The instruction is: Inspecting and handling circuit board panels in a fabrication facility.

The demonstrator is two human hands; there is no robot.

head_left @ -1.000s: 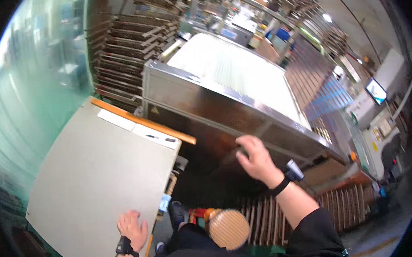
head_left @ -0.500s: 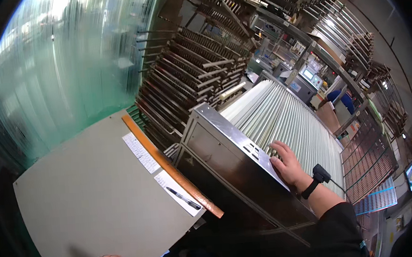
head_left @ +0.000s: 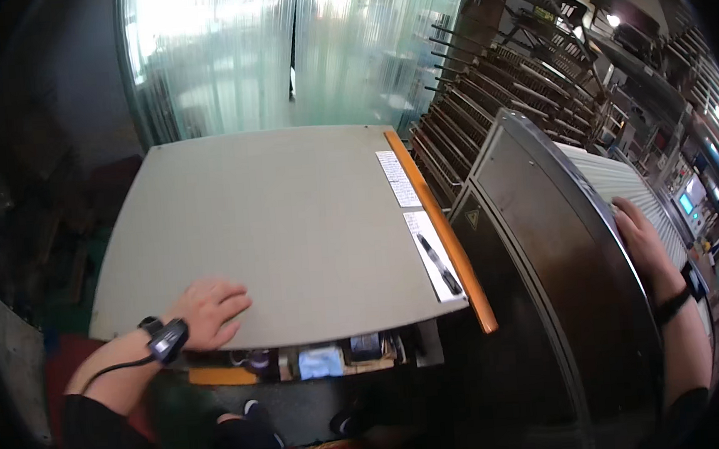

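Note:
My left hand lies on the near left part of a grey tabletop, fingers spread and nothing in them. A black strap with a small device circles that wrist. On the right, my right hand rests at the top edge of a dark metal machine, beside its pale rollers. Its fingers look stretched out and hold nothing; their tips are partly hidden. Along the table's right side lie two handwritten white sheets, the farther one and the nearer one. A black pen lies across the nearer sheet.
An orange-brown strip runs along the table's right edge. An open shelf with boxes and a blue item sits under the near edge. Clear strip curtains hang behind. Racks of metal bars stand at the back right.
The view has swung left, bringing the table to the middle and the machine to the right. My left hand has come farther onto the tabletop. My right hand stays at the machine's edge.

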